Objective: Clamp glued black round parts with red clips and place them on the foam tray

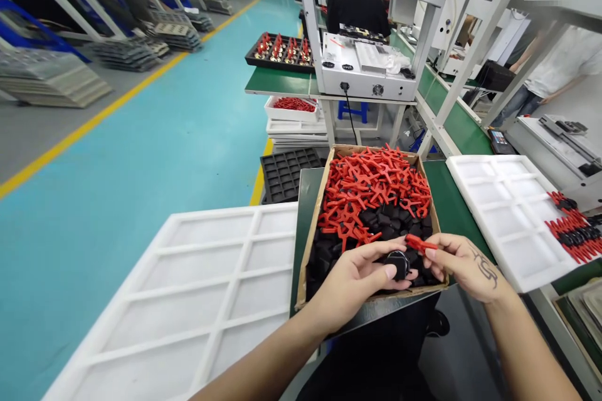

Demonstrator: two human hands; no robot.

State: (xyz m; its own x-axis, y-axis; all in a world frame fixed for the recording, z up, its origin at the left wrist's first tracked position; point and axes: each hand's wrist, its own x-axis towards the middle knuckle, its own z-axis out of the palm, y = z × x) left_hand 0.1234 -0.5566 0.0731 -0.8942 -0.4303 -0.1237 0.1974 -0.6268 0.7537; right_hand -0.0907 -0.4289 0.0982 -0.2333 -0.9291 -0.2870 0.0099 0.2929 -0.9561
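My left hand holds a small black plastic part over the near edge of a cardboard box. My right hand pinches a red X-shaped plastic piece right beside that black part, the two almost touching. The box is heaped with red pieces at the back and black parts at the front. A white compartment tray lies to the left with bare cells. Another white tray lies to the right, with joined red-and-black pieces in a row at its right end.
A white machine frame stands behind the box on the green bench. A black tray of red parts and a black grid tray sit further left. A person in black works beyond; another in white stands at right. Teal floor lies left.
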